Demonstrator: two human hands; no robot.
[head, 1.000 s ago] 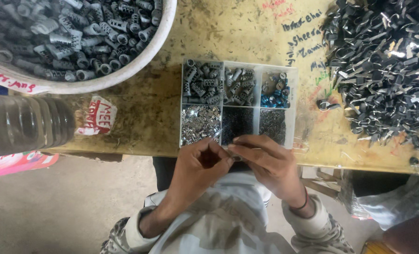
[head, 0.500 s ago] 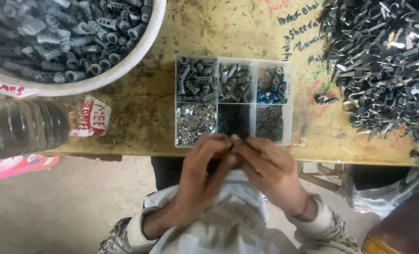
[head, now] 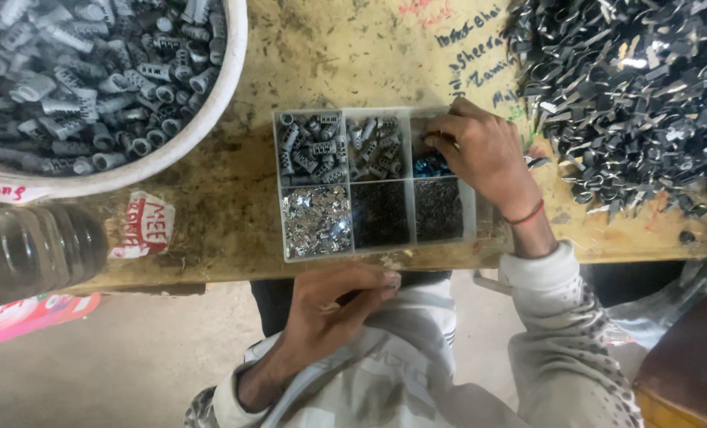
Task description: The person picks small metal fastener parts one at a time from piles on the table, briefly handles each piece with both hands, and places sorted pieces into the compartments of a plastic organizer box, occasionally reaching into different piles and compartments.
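A clear plastic box (head: 280, 198) with six compartments lies on the worn wooden bench (head: 234, 214). It holds grey ribbed sleeves, small silver bits, dark tiny parts and blue pieces (head: 431, 166). My right hand (head: 484, 154) reaches over the box's far right compartment, fingertips curled down among the blue pieces. Whether they hold one is hidden. My left hand (head: 339, 303) stays below the bench edge over my lap. Its fingers are pinched together, and anything between them is too small to make out.
A big white tub (head: 210, 119) of grey plastic sleeves fills the far left. A heap of dark metal clips (head: 639, 95) covers the far right. A clear plastic bottle (head: 28, 254) lies at the bench's left front edge.
My hands were joined at the bench edge just below the box. The right hand has moved up and right into the box's far right compartment. The left stayed low.
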